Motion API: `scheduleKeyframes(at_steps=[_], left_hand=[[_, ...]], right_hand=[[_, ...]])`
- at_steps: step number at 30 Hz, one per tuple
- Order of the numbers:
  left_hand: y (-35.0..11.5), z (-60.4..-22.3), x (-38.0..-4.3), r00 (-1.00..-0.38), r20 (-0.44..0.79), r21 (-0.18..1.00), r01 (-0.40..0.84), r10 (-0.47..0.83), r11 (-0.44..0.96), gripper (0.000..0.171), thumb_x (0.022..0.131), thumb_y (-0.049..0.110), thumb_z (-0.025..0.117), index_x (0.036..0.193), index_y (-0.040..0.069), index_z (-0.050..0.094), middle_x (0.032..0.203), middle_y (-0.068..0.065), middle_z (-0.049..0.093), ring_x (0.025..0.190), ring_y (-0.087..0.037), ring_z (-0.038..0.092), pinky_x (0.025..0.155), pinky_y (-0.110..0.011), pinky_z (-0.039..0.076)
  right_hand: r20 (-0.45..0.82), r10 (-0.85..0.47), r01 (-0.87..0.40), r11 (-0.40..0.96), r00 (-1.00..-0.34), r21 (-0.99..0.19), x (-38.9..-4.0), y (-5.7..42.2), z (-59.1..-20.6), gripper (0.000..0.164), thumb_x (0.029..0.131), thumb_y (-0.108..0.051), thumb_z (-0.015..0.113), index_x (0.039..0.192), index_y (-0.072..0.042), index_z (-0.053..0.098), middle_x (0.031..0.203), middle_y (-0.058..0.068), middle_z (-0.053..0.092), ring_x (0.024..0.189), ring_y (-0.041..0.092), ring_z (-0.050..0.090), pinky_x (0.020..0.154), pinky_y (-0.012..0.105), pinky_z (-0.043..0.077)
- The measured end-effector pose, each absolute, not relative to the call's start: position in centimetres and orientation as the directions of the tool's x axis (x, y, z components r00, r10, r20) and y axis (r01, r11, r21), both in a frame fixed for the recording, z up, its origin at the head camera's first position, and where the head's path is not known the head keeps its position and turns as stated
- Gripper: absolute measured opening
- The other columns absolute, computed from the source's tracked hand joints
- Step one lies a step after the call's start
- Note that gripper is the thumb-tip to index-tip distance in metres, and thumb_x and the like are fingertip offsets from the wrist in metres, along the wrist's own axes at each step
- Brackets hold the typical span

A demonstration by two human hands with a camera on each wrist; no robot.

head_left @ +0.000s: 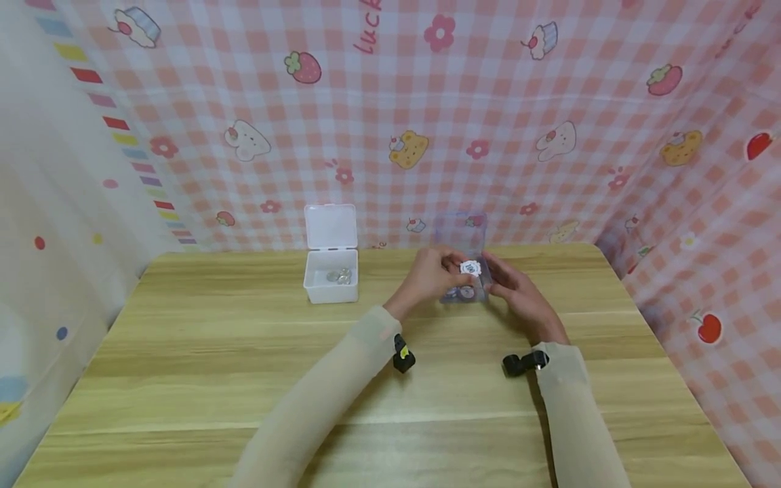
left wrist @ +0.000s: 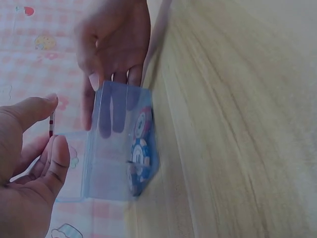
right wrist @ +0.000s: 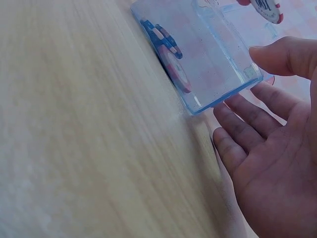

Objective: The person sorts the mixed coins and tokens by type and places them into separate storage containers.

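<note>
My left hand pinches a white poker chip between thumb and fingers, above a clear plastic box. In the left wrist view the chip shows edge-on, with red marks on its rim. Blue and pinkish poker chips lie inside the box along its bottom. My right hand rests against the box's right end. Its fingers extend along the outer wall and its thumb is at the upper edge. The box's lid stands raised at the back.
Left of the hands, a white box stands with its lid up and several silvery round pieces inside. Both boxes sit near the back edge of the wooden table. A checked pink cloth hangs right behind them.
</note>
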State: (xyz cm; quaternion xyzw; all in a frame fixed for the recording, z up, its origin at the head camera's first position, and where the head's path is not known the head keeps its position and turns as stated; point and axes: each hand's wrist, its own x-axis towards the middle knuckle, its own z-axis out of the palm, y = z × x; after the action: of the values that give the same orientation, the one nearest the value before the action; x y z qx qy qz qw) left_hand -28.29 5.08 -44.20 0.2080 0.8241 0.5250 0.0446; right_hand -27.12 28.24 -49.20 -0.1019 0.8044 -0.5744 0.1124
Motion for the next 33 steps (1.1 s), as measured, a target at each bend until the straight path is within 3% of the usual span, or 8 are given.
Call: scheduleKeyframes(at_steps=[13,20,23,33], left_hand=[[5.5,-44.5,-30.0,-0.917,0.182,0.863,0.322,0.356,0.389,0.029,0.086,0.015,0.084,0.109,0.000,0.074,0.097,-0.013,0.071,0.075,-0.011,0.062,0.062,-0.018,0.053],[5.0,-44.9,-30.0,-0.935,0.158,0.867,0.285,0.318,0.409,0.035,0.089,0.018,0.082,0.117,0.001,0.071,0.117,-0.017,0.069,0.087,-0.015,0.064,0.071,-0.022,0.057],[4.9,-44.7,-30.0,-0.936,0.168,0.862,0.292,0.310,0.415,0.035,0.089,0.019,0.081,0.117,0.000,0.071,0.117,-0.018,0.069,0.088,-0.016,0.064,0.071,-0.022,0.057],[3.6,-44.2,-29.9,-0.926,0.206,0.854,0.327,0.315,0.404,0.033,0.094,0.024,0.076,0.121,0.006,0.071,0.118,-0.015,0.070,0.091,-0.016,0.066,0.071,-0.022,0.058]], right_hand=[[-0.060,-0.301,-0.039,0.313,-0.952,-0.949,-27.3,28.1,-49.3,0.066,0.105,-0.007,0.051,0.164,-0.022,0.026,0.171,0.010,0.023,0.158,0.034,0.022,0.129,0.056,0.019],[-0.086,-0.295,-0.014,0.319,-0.952,-0.948,-27.3,27.8,-49.2,0.067,0.105,-0.009,0.052,0.164,-0.026,0.026,0.172,0.004,0.021,0.160,0.028,0.018,0.130,0.054,0.015],[-0.101,-0.280,0.010,0.311,-0.954,-0.950,-27.3,27.9,-49.0,0.067,0.105,-0.011,0.054,0.164,-0.029,0.028,0.172,0.002,0.021,0.160,0.026,0.016,0.131,0.054,0.013],[-0.063,-0.279,-0.040,0.348,-0.958,-0.937,-27.2,28.2,-48.5,0.069,0.103,-0.005,0.054,0.164,-0.019,0.025,0.169,0.014,0.027,0.156,0.037,0.026,0.128,0.056,0.021]])
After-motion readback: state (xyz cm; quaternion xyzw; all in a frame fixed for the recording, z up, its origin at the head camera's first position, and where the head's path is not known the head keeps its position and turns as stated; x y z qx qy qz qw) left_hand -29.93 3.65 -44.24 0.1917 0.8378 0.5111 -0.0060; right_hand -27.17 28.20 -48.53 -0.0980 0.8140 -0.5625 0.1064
